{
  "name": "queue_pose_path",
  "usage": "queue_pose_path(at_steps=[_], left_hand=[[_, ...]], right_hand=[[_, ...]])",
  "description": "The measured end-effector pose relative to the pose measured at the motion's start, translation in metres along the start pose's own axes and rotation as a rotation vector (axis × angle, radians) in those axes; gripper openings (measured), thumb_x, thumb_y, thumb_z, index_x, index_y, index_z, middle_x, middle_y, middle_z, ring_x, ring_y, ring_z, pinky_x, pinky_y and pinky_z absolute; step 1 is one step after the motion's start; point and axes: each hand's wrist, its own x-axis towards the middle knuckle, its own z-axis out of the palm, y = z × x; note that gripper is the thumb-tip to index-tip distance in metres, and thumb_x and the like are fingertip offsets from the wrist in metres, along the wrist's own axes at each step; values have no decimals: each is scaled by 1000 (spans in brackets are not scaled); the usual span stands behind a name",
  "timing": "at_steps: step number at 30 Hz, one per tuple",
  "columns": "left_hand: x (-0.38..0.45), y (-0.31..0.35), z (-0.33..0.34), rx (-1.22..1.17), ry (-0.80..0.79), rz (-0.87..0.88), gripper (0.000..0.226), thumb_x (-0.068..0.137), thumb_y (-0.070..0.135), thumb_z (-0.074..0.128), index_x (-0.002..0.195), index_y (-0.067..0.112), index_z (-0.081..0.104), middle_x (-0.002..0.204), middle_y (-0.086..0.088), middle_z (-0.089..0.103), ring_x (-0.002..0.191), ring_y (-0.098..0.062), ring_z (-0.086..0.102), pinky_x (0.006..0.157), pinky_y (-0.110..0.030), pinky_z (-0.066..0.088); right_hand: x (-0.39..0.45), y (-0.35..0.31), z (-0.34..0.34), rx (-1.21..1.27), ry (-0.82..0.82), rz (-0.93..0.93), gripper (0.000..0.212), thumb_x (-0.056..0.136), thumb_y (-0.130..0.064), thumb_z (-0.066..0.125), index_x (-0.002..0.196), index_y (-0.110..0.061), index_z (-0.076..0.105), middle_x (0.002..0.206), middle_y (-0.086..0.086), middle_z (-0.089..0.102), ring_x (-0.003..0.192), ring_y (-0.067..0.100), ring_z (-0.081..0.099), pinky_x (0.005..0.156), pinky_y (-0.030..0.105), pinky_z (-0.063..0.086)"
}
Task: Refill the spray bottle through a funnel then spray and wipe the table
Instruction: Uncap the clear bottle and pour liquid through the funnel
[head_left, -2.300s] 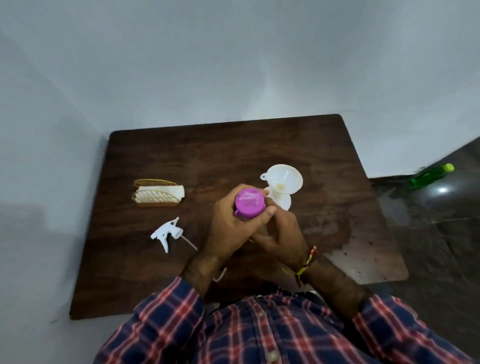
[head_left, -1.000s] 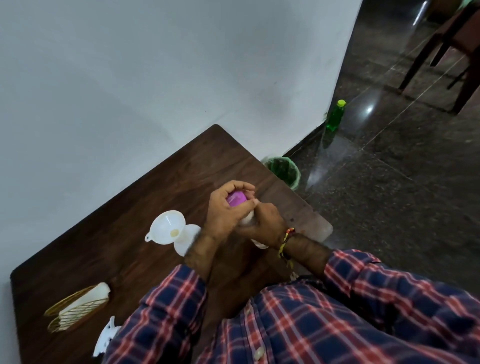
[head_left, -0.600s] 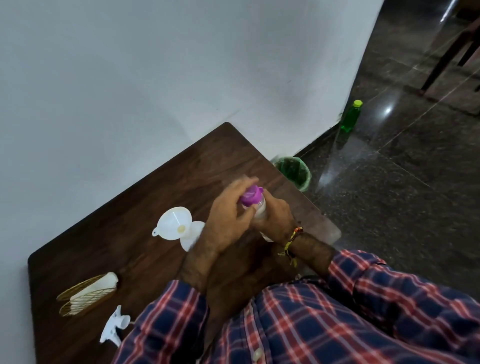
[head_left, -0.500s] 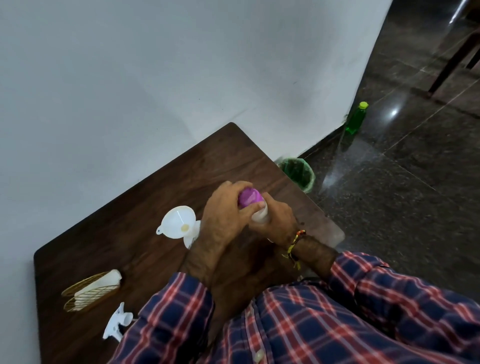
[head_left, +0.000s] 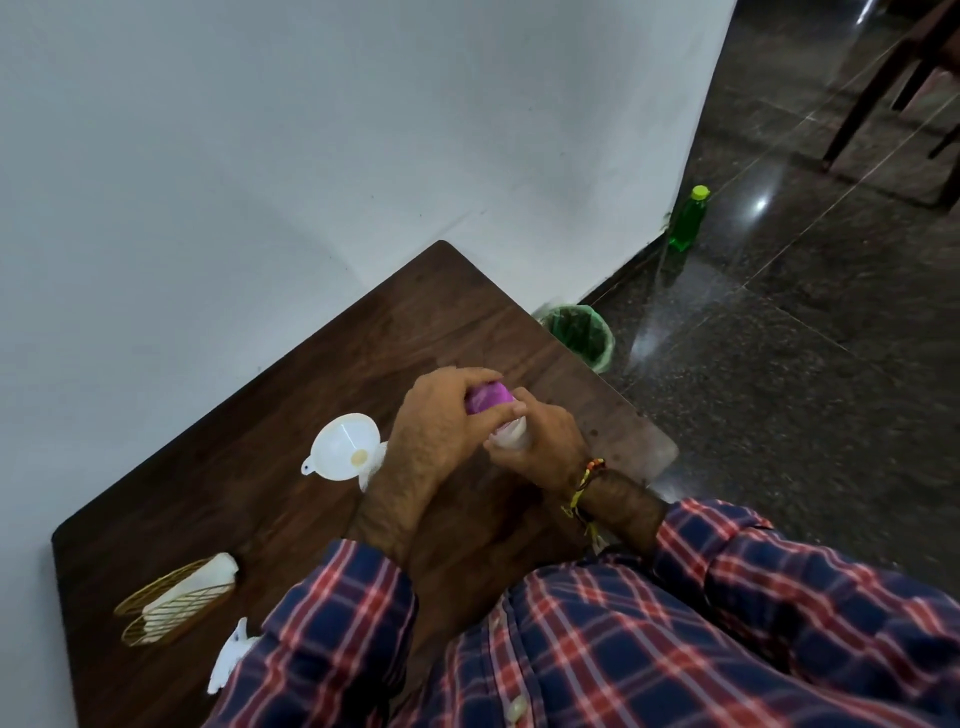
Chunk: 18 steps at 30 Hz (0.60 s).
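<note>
Over the dark wooden table, my right hand grips the body of a white refill bottle. My left hand wraps its fingers around the bottle's purple cap. A white funnel sits in the neck of the spray bottle just left of my left wrist; most of that bottle is hidden behind the funnel and my arm. The white spray trigger head lies loose near the table's near left edge, partly covered by my sleeve.
A gold wire holder with white napkins stands at the table's left. A green-lined bin is on the floor past the table's far right corner. A green bottle stands by the wall, with dark chair legs beyond.
The head view has swung to the right and tilted since the first frame. Both hands have stayed on the refill bottle, the left shifting its fingers around the purple cap.
</note>
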Motion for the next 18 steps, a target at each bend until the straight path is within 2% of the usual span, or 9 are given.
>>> queue_pose_path(at_steps=[2,3,6,7,8,10,12,15,18], left_hand=[[0,4,-1,-26,92,-77,52,83,56,66,121,22,67,109,4,69,99,-13,65,89,-30,55],[-1,2,-2,-109,88,-48,49,86,52,64,125,22,64,114,4,68,103,-13,64,90,-29,55],[-3,-9,-9,-395,-208,139,54,91,17,68,142,24,50,142,5,52,128,-10,52,102,-25,49],[-4,-12,-11,-408,-302,194,60,88,8,69,142,26,50,146,6,48,132,-8,47,104,-25,47],[-5,-14,-10,-362,-325,232,62,85,3,71,140,26,52,146,5,48,132,-7,47,105,-27,47],[-3,-14,-3,-230,-194,267,55,80,8,77,130,24,59,133,3,57,120,-10,54,101,-35,51],[1,-11,5,-113,-55,261,49,77,26,81,123,22,63,118,4,62,105,-10,58,92,-39,54],[2,-2,11,39,95,151,52,76,52,76,116,22,62,108,2,65,93,-9,57,85,-27,53],[-5,13,11,101,198,-37,53,81,56,70,117,18,61,108,-1,65,94,-14,60,84,-24,49]], right_hand=[[-2,1,0,8,8,10,52,69,-43,76,111,-21,57,91,-3,72,81,17,69,75,37,56],[-2,1,0,20,19,18,52,68,-45,75,112,-22,57,91,-4,72,81,17,69,75,36,56],[-1,3,-3,52,36,1,54,68,-47,74,113,-23,57,92,-5,72,81,16,69,75,37,56],[-1,3,-5,62,26,-14,57,69,-48,75,116,-23,57,95,-4,72,84,15,69,77,35,56],[-1,4,-6,71,15,-29,60,69,-48,76,120,-22,57,99,-4,72,87,14,69,79,32,56],[-2,4,-5,62,-1,-38,60,71,-44,78,123,-23,56,101,-5,72,88,13,69,80,29,55],[-2,3,-3,62,-11,-18,58,72,-41,77,122,-23,54,98,-6,70,84,13,68,79,33,56],[2,0,-1,76,-5,-17,56,71,-44,75,117,-21,54,96,-7,67,82,13,67,75,38,57],[5,-1,-2,146,4,-45,52,71,-45,76,112,-20,56,96,-4,69,83,14,69,75,40,57]])
